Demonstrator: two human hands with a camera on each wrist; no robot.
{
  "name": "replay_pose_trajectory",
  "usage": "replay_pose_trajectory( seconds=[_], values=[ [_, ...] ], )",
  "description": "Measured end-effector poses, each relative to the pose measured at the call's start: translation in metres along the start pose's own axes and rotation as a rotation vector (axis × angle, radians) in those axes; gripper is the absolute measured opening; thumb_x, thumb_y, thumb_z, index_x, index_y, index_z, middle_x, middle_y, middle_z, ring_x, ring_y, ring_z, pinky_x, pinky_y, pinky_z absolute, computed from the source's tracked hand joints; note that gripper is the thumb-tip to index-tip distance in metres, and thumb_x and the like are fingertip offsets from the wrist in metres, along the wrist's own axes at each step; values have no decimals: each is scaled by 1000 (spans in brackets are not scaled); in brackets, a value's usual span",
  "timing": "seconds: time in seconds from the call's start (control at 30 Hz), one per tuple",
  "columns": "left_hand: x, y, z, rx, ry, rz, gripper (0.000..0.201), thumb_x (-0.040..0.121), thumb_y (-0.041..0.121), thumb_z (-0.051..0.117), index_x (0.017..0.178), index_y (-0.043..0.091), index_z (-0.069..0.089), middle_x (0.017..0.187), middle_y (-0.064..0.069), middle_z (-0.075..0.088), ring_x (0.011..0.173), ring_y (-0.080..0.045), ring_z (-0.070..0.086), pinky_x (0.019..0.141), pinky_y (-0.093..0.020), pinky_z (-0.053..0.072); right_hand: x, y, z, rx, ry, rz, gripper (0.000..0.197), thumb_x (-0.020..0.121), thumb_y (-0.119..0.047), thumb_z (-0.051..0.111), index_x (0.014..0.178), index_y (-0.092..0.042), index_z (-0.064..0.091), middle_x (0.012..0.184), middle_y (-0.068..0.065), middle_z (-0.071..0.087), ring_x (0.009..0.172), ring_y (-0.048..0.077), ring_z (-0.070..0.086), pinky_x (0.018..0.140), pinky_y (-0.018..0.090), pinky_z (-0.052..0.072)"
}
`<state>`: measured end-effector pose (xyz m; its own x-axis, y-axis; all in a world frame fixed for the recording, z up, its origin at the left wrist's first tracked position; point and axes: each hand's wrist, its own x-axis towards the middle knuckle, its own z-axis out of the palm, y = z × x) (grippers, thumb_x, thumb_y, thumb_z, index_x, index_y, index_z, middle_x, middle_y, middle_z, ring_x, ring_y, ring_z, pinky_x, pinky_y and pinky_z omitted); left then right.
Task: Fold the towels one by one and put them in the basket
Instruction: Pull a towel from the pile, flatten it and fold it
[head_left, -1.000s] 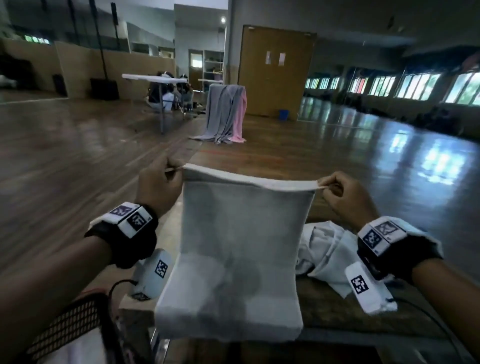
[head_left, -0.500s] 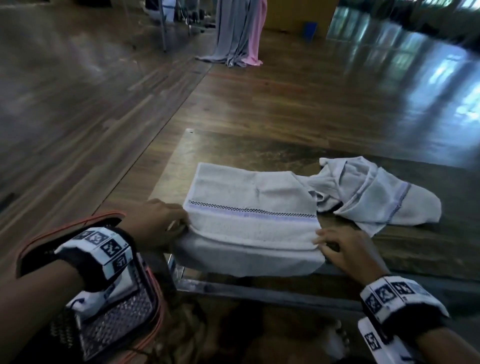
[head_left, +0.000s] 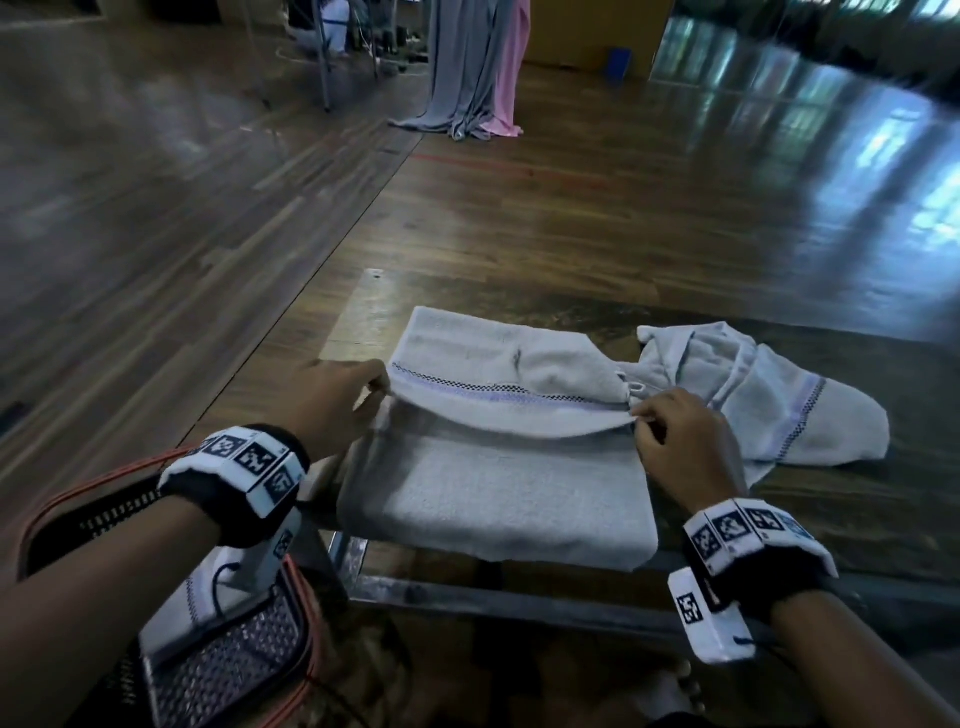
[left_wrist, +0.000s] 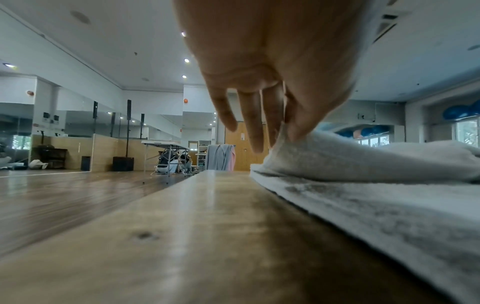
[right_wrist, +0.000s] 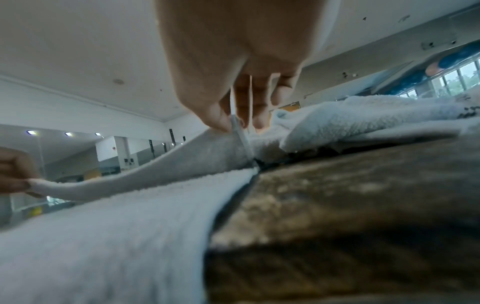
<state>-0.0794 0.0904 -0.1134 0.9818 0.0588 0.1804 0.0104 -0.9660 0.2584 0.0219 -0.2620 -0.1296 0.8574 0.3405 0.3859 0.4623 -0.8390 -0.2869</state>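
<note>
Towel in hand: pale towel (head_left: 493, 483) lies flat on the wooden table (head_left: 571, 291), its near end hanging a little over the table's front edge.
Fold state: 1 lifted edge, with a checked stripe just behind it, is held off the lower layer; the fold is not yet laid down.
Left hand: left hand (head_left: 332, 400) pinches the left corner of that lifted edge between thumb and fingers, the other fingers (left_wrist: 255, 131) loosely extended.
Right hand: right hand (head_left: 685, 441) pinches the right corner the same way; the thumb and a fingertip close on the hem in the right wrist view.
Key relation: the held edge runs left to right between the 2 hands, both about equally near it; the rest of the towel lies both beyond and below that edge, so the fold probably turns on carrying the edge straight across the long axis, corners kept level.
Second towel: crumpled towel (head_left: 769, 405) sits just right of the first, touching or overlapping its far right corner.
Basket: mesh basket (head_left: 223, 670) stands low at the left, below the table's edge, nearer the left hand, with white cloth already in it.
</note>
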Motion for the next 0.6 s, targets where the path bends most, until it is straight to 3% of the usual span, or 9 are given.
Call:
replay_pose_trajectory(
  seconds=[0.1, 0.2, 0.27, 0.37, 0.4, 0.5, 0.6],
  values=[
    [-22, -7, -8, -73, 136, 123, 7, 86, 18, 59, 90, 18, 64, 90, 3, 70, 80, -21, 65, 83, -37, 47, -13, 1, -17, 92, 31, -96, 11, 75, -5, 66, 83, -12, 63, 81, 3, 61, 76, 19, 56, 69, 37, 49],
    [-53, -14, -9, -28, -28, 235, 16, 84, 33, 55, 91, 23, 66, 94, 8, 69, 85, -12, 63, 85, -36, 49, -36, 4, -28, 106, -117, -212, 15, 68, -4, 72, 75, -13, 62, 72, -1, 58, 66, 15, 53, 61, 34, 46],
    [-73, -16, -2, 29, -166, 275, 10, 82, 33, 64, 90, 29, 66, 98, 12, 69, 88, -9, 62, 85, -34, 50, -55, 5, -28, 39, -295, -248, 11, 70, -11, 73, 76, -17, 67, 73, -4, 60, 65, 13, 56, 61, 35, 48],
    [-87, -18, 8, 70, -165, 318, 15, 80, 41, 57, 87, 33, 68, 101, 18, 69, 89, -2, 64, 83, -23, 45, -70, 8, -22, -55, -458, -238, 7, 78, -24, 69, 84, -26, 71, 82, -11, 62, 74, 8, 59, 68, 29, 46],
    [-87, -18, 9, 57, -145, 314, 18, 80, 42, 55, 86, 33, 68, 100, 19, 69, 88, -1, 65, 82, -22, 44, -70, 9, -21, -60, -444, -240, 6, 79, -24, 69, 84, -27, 71, 82, -11, 63, 75, 9, 60, 68, 30, 46],
    [-75, -20, 10, 36, -130, 268, 14, 75, 30, 73, 88, 33, 69, 98, 16, 71, 82, -5, 66, 80, -26, 43, -59, 7, -13, -86, -348, -220, 5, 77, -20, 71, 80, -22, 73, 79, -4, 64, 73, 17, 62, 64, 37, 50],
    [-50, -20, 12, 54, -133, 178, 13, 83, 28, 66, 95, 34, 68, 105, 13, 71, 88, -12, 66, 84, -27, 38, -38, 5, -2, -97, -302, -116, 6, 81, -21, 66, 85, -22, 71, 87, -3, 64, 79, 18, 62, 70, 35, 49]
  ],
)
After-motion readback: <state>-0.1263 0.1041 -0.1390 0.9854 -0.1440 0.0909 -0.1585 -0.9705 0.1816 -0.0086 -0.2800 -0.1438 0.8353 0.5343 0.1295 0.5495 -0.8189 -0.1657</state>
